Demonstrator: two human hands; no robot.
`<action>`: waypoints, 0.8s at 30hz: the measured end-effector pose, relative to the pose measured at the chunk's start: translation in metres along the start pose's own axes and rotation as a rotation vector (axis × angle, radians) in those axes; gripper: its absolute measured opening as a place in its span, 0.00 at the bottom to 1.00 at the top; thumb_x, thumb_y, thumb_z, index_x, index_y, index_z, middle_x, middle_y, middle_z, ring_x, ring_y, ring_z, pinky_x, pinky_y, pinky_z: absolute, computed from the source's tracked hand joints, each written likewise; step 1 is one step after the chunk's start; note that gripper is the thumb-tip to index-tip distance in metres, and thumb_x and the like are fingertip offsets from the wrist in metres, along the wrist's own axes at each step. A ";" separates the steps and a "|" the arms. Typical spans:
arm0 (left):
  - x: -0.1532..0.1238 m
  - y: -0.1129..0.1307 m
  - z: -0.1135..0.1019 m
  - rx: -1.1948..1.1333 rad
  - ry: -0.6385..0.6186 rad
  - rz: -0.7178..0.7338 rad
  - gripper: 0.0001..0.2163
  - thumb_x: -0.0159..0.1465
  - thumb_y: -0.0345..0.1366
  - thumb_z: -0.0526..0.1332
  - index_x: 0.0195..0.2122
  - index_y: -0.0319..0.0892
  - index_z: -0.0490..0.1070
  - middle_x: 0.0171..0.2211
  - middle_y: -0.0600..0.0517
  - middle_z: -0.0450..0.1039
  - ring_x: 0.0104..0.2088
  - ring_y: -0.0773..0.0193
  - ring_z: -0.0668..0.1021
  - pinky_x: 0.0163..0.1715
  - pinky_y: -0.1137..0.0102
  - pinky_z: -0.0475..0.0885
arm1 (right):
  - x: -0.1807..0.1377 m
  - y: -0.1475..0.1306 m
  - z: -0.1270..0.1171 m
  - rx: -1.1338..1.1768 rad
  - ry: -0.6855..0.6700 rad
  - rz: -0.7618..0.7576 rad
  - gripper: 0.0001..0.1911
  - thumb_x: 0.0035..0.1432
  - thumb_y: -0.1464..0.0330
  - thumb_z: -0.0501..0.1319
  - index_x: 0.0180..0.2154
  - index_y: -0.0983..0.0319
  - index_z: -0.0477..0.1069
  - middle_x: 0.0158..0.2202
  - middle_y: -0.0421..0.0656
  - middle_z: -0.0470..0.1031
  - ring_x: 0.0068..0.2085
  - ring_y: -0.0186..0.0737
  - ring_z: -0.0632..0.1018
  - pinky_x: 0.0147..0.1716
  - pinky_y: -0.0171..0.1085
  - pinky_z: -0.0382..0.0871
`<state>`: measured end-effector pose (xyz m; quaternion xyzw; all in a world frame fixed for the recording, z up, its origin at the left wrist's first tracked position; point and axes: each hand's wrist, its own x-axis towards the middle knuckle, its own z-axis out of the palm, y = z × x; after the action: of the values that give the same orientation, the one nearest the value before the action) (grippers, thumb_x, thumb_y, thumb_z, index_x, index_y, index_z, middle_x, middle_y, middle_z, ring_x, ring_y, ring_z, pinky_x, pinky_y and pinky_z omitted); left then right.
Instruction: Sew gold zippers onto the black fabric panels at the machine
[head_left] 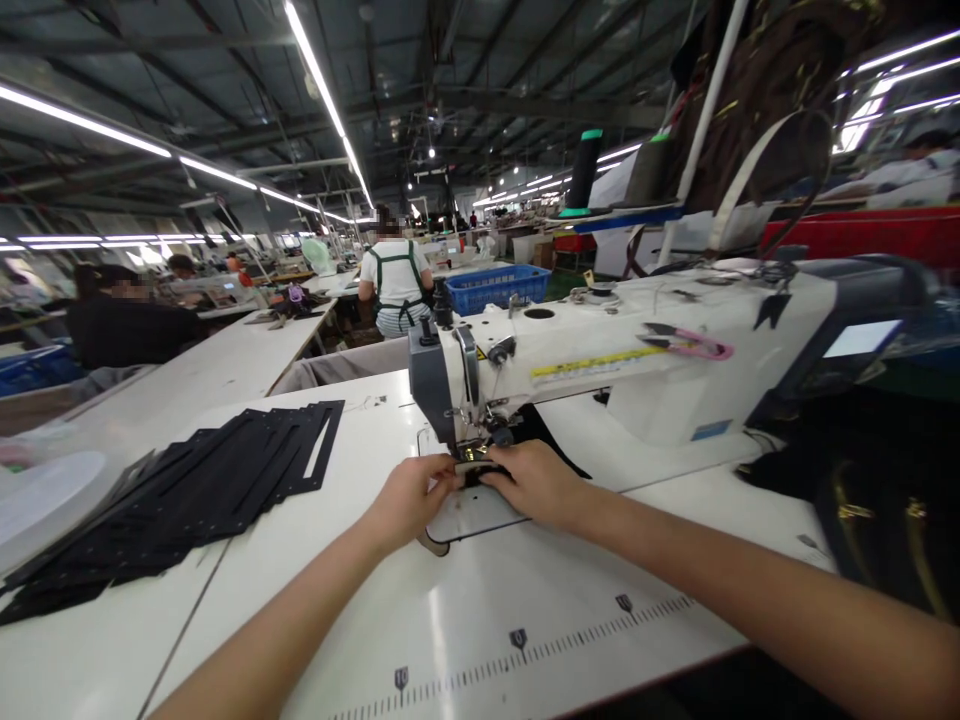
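Observation:
Under the presser foot of a white sewing machine [652, 390], a small black fabric piece [480, 472] with a pale edge lies on the bed. My left hand [409, 495] pinches its left end between thumb and fingers. On its right side, my right hand [540, 482] grips the piece, thumb in front and fingers behind. The needle area [472, 452] sits just beyond my fingertips, partly hidden by them. More black material [555, 440] extends behind my right hand. A short strip end [435, 543] hangs below my left hand at the bed's edge.
Overlapping black panels [225, 480] with slots spread over the table at left, beside a white round object [52, 500]. Pink-handled thread snips [694, 343] rest on the machine arm. Dark material with gold zips [855, 510] lies at right. Co-workers sit ahead, near a blue basket [499, 288].

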<state>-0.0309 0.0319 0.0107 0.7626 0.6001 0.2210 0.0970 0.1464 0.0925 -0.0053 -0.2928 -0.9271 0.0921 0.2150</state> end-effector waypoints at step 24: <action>-0.020 -0.003 0.040 0.351 0.264 0.432 0.12 0.61 0.23 0.47 0.33 0.38 0.69 0.28 0.49 0.73 0.30 0.64 0.76 0.44 0.61 0.71 | -0.026 -0.004 0.039 -0.292 0.163 -0.350 0.13 0.53 0.80 0.54 0.41 0.75 0.71 0.43 0.56 0.74 0.45 0.47 0.75 0.45 0.39 0.70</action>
<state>-0.0188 0.0182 -0.0304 0.8423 0.4606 0.2265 -0.1643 0.1463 0.0724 -0.0476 -0.1621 -0.9469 -0.1053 0.2571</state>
